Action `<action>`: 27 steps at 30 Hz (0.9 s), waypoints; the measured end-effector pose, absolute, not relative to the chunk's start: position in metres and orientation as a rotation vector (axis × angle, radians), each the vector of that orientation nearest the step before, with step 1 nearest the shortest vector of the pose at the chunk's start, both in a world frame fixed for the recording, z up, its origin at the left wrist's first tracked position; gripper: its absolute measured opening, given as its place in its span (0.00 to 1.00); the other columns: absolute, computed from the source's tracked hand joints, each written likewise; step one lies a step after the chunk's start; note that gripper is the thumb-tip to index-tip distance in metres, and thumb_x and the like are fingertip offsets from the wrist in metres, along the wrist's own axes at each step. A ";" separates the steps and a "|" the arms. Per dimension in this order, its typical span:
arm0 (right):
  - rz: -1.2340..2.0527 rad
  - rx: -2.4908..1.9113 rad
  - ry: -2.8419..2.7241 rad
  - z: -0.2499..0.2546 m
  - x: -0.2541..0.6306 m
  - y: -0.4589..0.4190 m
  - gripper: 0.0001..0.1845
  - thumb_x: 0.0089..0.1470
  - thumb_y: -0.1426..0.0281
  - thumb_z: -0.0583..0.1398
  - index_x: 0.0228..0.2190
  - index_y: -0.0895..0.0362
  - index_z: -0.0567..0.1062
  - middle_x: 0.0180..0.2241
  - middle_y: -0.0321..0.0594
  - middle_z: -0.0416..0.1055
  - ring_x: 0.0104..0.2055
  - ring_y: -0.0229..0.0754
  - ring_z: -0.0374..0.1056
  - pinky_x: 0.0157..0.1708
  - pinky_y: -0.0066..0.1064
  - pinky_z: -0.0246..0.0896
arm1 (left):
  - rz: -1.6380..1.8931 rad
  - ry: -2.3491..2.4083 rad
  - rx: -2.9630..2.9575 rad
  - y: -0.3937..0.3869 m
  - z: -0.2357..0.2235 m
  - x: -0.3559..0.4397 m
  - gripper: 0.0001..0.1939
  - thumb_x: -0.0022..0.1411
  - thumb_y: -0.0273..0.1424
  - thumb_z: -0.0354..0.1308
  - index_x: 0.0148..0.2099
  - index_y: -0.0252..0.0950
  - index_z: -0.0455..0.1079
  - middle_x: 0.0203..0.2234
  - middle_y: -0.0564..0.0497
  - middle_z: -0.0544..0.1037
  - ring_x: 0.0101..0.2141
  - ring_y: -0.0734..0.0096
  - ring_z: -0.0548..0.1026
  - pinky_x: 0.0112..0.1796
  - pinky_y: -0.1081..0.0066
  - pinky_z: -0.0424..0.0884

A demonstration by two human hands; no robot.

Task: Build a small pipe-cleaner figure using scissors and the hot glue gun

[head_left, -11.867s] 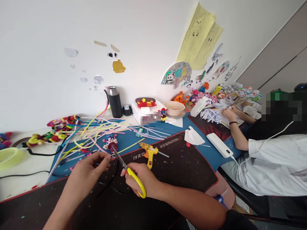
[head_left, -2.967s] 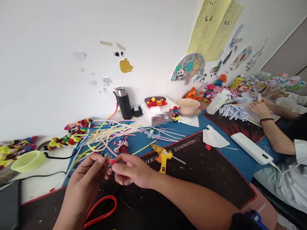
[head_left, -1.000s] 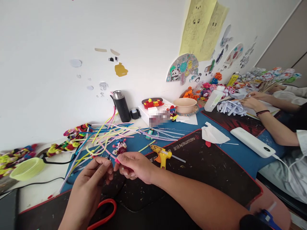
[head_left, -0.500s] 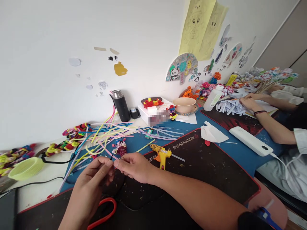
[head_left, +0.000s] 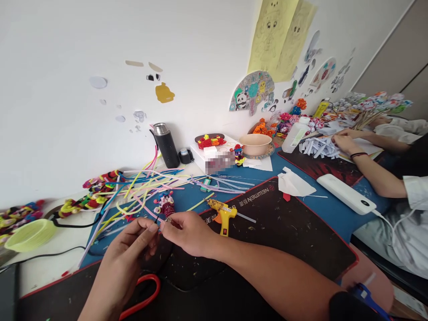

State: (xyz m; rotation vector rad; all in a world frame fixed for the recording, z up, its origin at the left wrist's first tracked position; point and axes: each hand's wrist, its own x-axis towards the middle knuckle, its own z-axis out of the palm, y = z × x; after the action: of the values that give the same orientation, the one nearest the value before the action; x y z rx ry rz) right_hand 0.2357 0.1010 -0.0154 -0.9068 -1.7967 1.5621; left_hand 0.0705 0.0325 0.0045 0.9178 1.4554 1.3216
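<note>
My left hand point(head_left: 129, 249) is closed in a pinch, with a small dark tip point(head_left: 156, 220) poking out above its thumb and index finger. My right hand point(head_left: 189, 234) pinches right beside it, fingertips almost touching; a tiny glint shows at its index finger. What either hand holds is too small to name. Just beyond the fingers lies a small doll-like figure point(head_left: 166, 206) with a dark red sparkly body. Right of my right hand rests a yellow glue gun point(head_left: 226, 217). A red looped handle point(head_left: 157, 292) is partly hidden under my left wrist.
Pipe cleaners point(head_left: 138, 189) in several colours spread over the blue mat. A black thermos point(head_left: 167, 149), a beige bowl point(head_left: 256, 145) and a white power bank point(head_left: 346, 195) stand or lie farther off. At right, another person's hands point(head_left: 346, 141) work near paper strips point(head_left: 319, 147).
The view has shifted slightly, so the scene sits a little further left and up. My right hand's fingers have curled slightly; both hands stay pinched together at the same spot.
</note>
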 end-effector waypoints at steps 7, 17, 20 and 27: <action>1.536 -0.923 -1.819 -0.015 0.236 0.100 0.25 0.66 0.56 0.62 0.22 0.54 0.61 0.22 0.27 0.54 0.27 0.35 0.51 0.26 0.32 0.43 | 1.324 1.444 0.937 0.034 0.006 0.073 0.27 0.50 0.56 0.78 0.30 0.40 0.75 0.20 0.56 0.69 0.23 0.72 0.63 0.24 0.73 0.63; 1.518 -0.950 -1.855 -0.010 0.236 0.098 0.24 0.64 0.60 0.63 0.22 0.54 0.61 0.21 0.27 0.54 0.27 0.35 0.52 0.27 0.32 0.43 | 1.294 1.385 0.867 0.033 0.000 0.066 0.24 0.53 0.52 0.78 0.32 0.39 0.75 0.20 0.58 0.66 0.23 0.75 0.57 0.23 0.74 0.57; 1.522 -0.946 -1.866 -0.010 0.236 0.097 0.23 0.65 0.60 0.63 0.23 0.54 0.61 0.21 0.27 0.54 0.27 0.35 0.52 0.28 0.32 0.43 | 1.265 1.359 0.839 0.034 -0.003 0.063 0.23 0.54 0.50 0.78 0.32 0.39 0.75 0.20 0.59 0.64 0.23 0.75 0.55 0.22 0.74 0.55; 1.506 -0.948 -1.880 -0.014 0.236 0.097 0.22 0.64 0.59 0.63 0.23 0.54 0.62 0.22 0.27 0.55 0.27 0.35 0.52 0.27 0.31 0.44 | 1.227 1.357 0.825 0.033 0.002 0.065 0.25 0.51 0.51 0.78 0.29 0.38 0.72 0.19 0.60 0.60 0.22 0.77 0.51 0.21 0.74 0.50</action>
State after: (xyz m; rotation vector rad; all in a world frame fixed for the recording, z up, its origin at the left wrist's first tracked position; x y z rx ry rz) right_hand 0.2361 0.0973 -0.0138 -0.9484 -1.8800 1.5059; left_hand 0.0651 0.0327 0.0023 0.8251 1.3573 1.2269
